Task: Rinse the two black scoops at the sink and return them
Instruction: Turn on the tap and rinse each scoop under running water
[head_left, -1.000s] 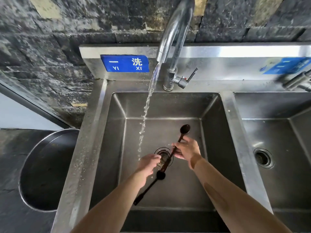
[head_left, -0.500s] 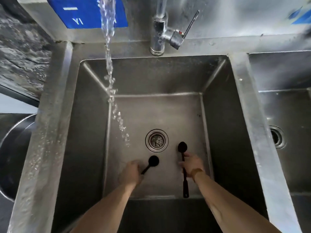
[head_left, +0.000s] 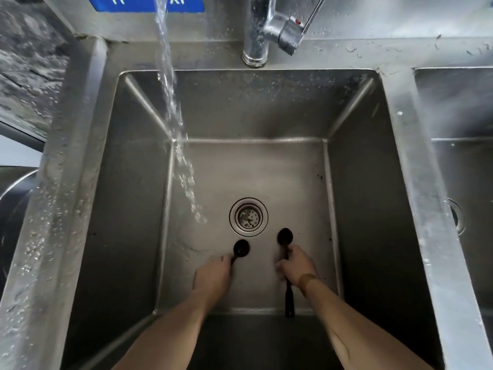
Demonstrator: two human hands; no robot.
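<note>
Both hands are low in the steel sink basin (head_left: pixel 357 161), near its floor. My left hand (head_left: pixel 212 276) grips the handle of one black scoop (head_left: pixel 241 248); its round bowl sticks out just below the drain (head_left: pixel 248 215). My right hand (head_left: pixel 296 267) holds the second black scoop (head_left: pixel 285 237) by the middle of its long handle, with the bowl pointing toward the drain and the handle's end reaching the front wall. The water stream (head_left: pixel 173 124) falls left of the drain, apart from both scoops.
The tap (head_left: pixel 262 28) stands at the back with its lever to the right. A blue label (head_left: pixel 144 2) is on the backsplash. A second basin (head_left: pixel 464 156) lies to the right. A round metal pot (head_left: pixel 13 204) sits left of the sink.
The scoops, crossed together in front of me a second ago, are now held apart, one in each hand, low by the drain. The view has tilted down into the basin.
</note>
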